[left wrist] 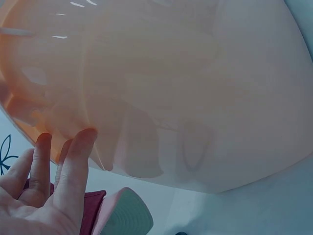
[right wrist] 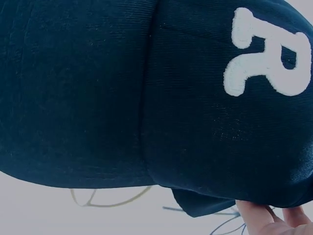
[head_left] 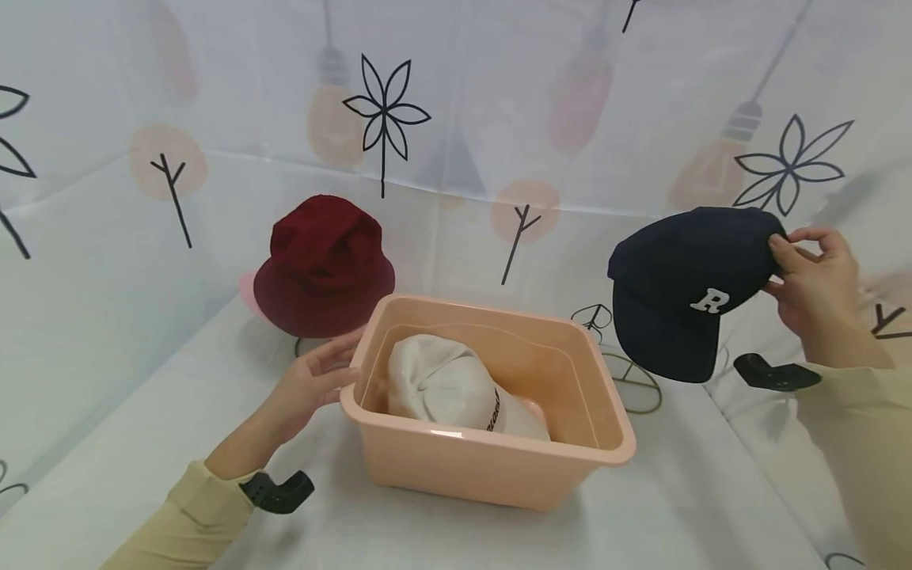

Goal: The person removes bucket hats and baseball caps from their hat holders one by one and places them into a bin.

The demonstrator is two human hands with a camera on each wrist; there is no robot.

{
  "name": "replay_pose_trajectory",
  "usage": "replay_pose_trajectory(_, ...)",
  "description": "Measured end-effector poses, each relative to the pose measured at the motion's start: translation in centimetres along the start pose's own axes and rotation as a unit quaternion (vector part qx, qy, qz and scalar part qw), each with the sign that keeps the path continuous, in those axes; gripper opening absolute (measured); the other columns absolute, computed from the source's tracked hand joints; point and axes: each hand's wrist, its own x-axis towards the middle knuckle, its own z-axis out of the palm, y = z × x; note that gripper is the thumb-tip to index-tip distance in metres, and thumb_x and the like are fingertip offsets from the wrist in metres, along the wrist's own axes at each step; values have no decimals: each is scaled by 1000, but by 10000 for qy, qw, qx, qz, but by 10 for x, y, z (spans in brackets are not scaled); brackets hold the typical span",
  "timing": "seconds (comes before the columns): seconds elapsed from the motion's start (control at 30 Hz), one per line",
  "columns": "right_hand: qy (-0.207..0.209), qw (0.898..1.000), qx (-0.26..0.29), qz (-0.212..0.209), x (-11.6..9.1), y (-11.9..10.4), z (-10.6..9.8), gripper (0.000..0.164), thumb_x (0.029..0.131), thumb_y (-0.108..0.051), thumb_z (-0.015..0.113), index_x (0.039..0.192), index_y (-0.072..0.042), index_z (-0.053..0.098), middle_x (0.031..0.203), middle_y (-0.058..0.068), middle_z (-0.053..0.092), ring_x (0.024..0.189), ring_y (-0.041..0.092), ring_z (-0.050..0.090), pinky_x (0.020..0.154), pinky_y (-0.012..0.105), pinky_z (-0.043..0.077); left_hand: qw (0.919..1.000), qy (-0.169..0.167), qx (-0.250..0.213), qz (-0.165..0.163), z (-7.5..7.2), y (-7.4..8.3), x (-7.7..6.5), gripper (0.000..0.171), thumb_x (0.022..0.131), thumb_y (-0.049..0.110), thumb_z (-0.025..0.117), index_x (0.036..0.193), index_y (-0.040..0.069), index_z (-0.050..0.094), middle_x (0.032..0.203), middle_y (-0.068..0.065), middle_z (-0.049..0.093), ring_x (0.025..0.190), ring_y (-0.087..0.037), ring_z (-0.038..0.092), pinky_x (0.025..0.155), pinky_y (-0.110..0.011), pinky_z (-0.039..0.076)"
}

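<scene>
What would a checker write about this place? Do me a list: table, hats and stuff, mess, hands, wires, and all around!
Surface: white table, with the peach bin standing on it.
Job's things: white cap inside the bin; dark cap with a white R, held up to the right; red hat behind on the left.
Clutter: something pink peeks out past the red hat.
Hands: left hand touches the bin's edge; right hand holds the dark cap.
Cables: nothing seen.
Surroundings: pale sheet printed with flowers.

cap (head_left: 438, 384) in tub (head_left: 463, 467), bucket hat (head_left: 324, 273) behind left
</scene>
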Motion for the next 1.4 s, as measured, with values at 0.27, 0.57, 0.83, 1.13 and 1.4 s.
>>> replay_pose_trajectory(0.27,-475,9981,387,-17,-11,0,19,24,85,7,59,96,-8,44,78,10,62,65,20,64,52,30,51,10000,2,49,-15,1,0,0,61,88,18,64,143,15,39,138,-15,42,125,-32,40,90,-48,45)
replay_pose_trajectory(0.57,-935,9937,600,-143,-22,5,42,22,84,10,58,95,-4,46,81,13,60,70,23,65,56,32,53,10000,-6,1,-7,1,0,1,60,88,15,63,143,14,39,139,-15,42,125,-32,39,90,-47,45)
replay_pose_trajectory(0.83,-1371,9883,563,-370,-36,17,67,20,85,11,57,95,-2,45,81,13,59,72,22,64,59,31,53,10000,-28,-39,-2,0,-1,1,60,88,15,63,143,13,38,138,-16,42,124,-31,41,90,-48,45)
replay_pose_trajectory(1.13,-1723,9842,9,-404,-50,30,93,19,86,6,58,96,-4,46,83,11,56,73,19,62,62,28,52,10000,-29,-52,12,-1,-1,-1,60,88,16,63,143,14,38,138,-15,42,124,-30,41,90,-47,45)
replay_pose_trajectory(1.4,-2265,9727,-163,-469,-56,44,110,16,88,5,57,97,-4,47,83,11,54,74,19,59,63,27,50,9999,-61,-67,68,-1,-3,0,60,88,15,63,143,13,38,139,-15,42,125,-31,40,90,-48,45)
